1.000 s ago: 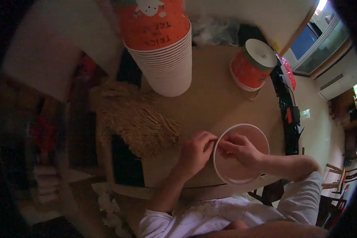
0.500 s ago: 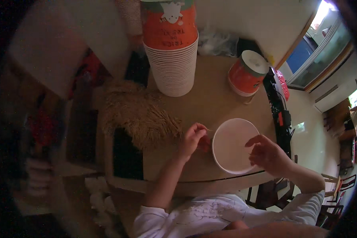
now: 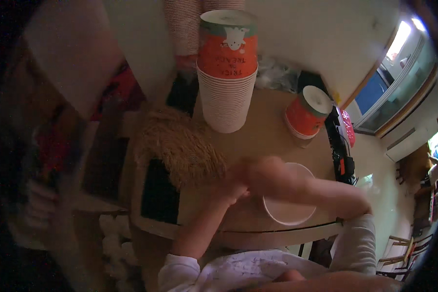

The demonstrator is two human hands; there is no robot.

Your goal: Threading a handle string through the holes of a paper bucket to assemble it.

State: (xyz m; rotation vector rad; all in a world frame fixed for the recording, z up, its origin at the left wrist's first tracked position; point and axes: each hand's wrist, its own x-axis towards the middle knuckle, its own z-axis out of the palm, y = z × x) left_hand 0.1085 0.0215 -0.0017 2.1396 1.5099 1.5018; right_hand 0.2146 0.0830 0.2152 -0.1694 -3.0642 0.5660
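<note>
Right hand [image 3: 262, 176] has crossed over the partly hidden white tub [image 3: 290, 212].

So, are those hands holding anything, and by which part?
It cannot be told: the blurred right hand overlaps the left hand in view, hiding any hold.

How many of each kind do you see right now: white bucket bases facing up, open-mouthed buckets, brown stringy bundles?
White bucket bases facing up: 2
Open-mouthed bucket: 1
Brown stringy bundle: 1
Total: 4
</note>
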